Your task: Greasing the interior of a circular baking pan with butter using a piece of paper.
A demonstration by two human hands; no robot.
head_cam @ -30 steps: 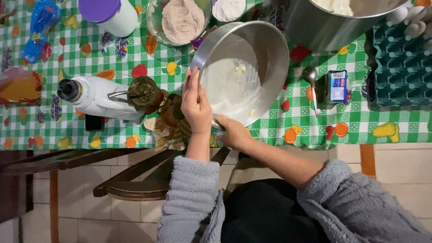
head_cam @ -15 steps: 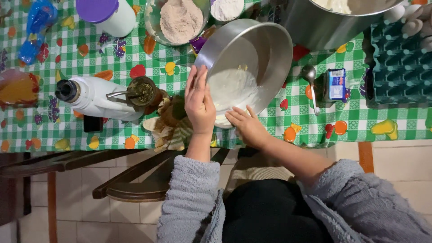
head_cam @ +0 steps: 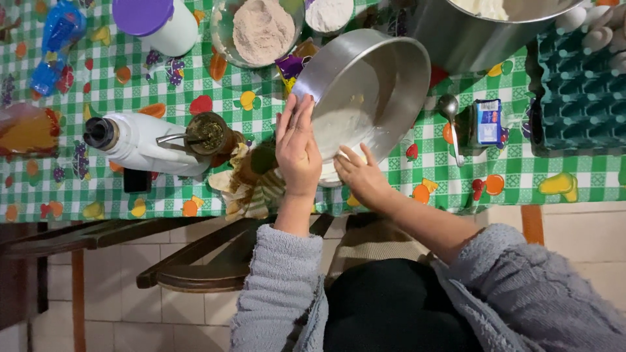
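- The table [head_cam: 391, 189], under a green checked cloth printed with fruit, is crowded along its far edge; its near edge runs right beside the person's wrists, with a wooden chair [head_cam: 215, 261] pushed in below it.
- A big steel pot [head_cam: 469, 39] stands at the far edge, towards the right, just behind the pan, so there is little room to tip the pan further that way.
- The round metal cake pan [head_cam: 378, 85] is tilted up on its side near the middle of the near edge. Its inside is coated pale, with a heap of white flour gathered at the low side, so I judge the dusting well on; the upper wall looks thinner, and any spare flour is not yet tipped out.
- A teal egg tray [head_cam: 580, 85] fills the right end, leaving scant room there.
- A white thermos [head_cam: 140, 140] lies on its side to the left, with a mate gourd [head_cam: 208, 133] just beside it; these hem in the left flank.
- A glass bowl of brownish flour [head_cam: 261, 29] sits at the far edge, close behind the pan's rim.
- The left hand [head_cam: 297, 146] lies flat and open against the pan's outer wall, steadying it rather than clasping.
- The right hand [head_cam: 358, 173] reaches under the low rim with fingers spread, propping it; I cannot tell whether they curl round it.
- A spoon [head_cam: 450, 120] and a small blue packet [head_cam: 488, 120] lie right of the pan, well within reach.
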